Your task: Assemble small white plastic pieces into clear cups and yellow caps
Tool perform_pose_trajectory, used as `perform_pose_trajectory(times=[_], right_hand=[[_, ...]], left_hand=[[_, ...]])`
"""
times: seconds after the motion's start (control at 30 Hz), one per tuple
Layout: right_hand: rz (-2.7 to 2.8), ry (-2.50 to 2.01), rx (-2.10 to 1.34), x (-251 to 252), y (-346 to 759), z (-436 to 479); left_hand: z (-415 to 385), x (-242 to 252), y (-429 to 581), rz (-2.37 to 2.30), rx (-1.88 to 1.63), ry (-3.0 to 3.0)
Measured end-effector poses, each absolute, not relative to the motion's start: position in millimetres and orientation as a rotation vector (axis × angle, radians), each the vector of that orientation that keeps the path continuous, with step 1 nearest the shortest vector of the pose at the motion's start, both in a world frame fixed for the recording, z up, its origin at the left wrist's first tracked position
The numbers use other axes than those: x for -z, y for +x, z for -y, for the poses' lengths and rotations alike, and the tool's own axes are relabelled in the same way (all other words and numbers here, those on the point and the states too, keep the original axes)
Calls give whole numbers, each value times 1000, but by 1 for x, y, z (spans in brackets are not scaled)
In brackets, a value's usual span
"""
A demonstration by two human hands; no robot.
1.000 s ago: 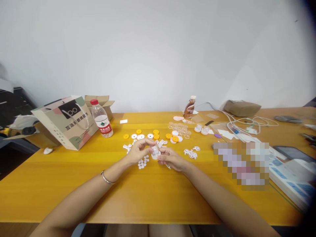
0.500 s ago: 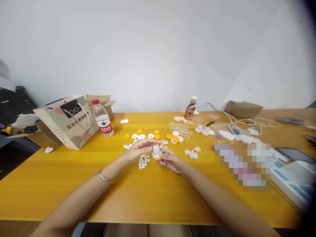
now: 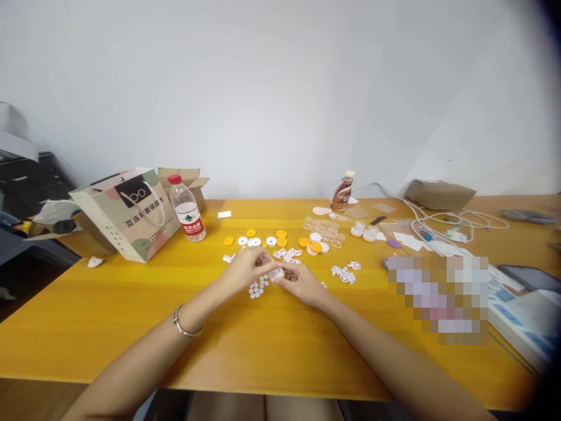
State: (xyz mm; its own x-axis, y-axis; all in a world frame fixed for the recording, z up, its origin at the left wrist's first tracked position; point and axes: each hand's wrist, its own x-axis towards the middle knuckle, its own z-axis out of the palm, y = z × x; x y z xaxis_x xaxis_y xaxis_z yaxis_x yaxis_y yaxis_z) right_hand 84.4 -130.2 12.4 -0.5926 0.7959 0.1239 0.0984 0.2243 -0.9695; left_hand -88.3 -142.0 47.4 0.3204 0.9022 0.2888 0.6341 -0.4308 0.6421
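My left hand (image 3: 246, 268) and my right hand (image 3: 302, 283) meet over the middle of the yellow table (image 3: 245, 345). Together their fingertips pinch a small white and orange plastic piece (image 3: 277, 273). Both hands have their fingers curled in on it. Small white discs (image 3: 258, 286) lie just below my left hand. White perforated pieces (image 3: 287, 254) lie just behind the hands. Further back runs a row of yellow and white round caps (image 3: 263, 240). A bracelet (image 3: 184, 324) sits on my left wrist.
A paper gift bag (image 3: 127, 213), a red-capped water bottle (image 3: 187, 209) and a cardboard box (image 3: 186, 178) stand at the back left. A brown drink bottle (image 3: 343, 191), clear cups (image 3: 326, 229), white cables (image 3: 442, 225), more white pieces (image 3: 344, 273) and booklets (image 3: 521, 316) lie to the right.
The white and orange piece stood upright between my fingers; now it is lower and mostly covered by both hands, which have closed in. The camera has shifted slightly.
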Motion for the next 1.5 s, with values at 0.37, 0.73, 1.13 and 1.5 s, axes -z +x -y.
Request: perform_pose_trajectory(times=[0.37,0.73,1.13,1.5], right_hand=[[1883,-696,-1557,-16,88,129],[1967,-857,-1344,-14,82,135],[1578,-601,-2024,-7,88,130],[1710,-584,-1875,-13,90,129]], left_hand=[[137,-58,-101,-974,-797,2180],[148,-53,-88,-1474,-741,2224],[144,-66,-104,-717,-652,2087],[144,-62,-102,-921,-736,2214]])
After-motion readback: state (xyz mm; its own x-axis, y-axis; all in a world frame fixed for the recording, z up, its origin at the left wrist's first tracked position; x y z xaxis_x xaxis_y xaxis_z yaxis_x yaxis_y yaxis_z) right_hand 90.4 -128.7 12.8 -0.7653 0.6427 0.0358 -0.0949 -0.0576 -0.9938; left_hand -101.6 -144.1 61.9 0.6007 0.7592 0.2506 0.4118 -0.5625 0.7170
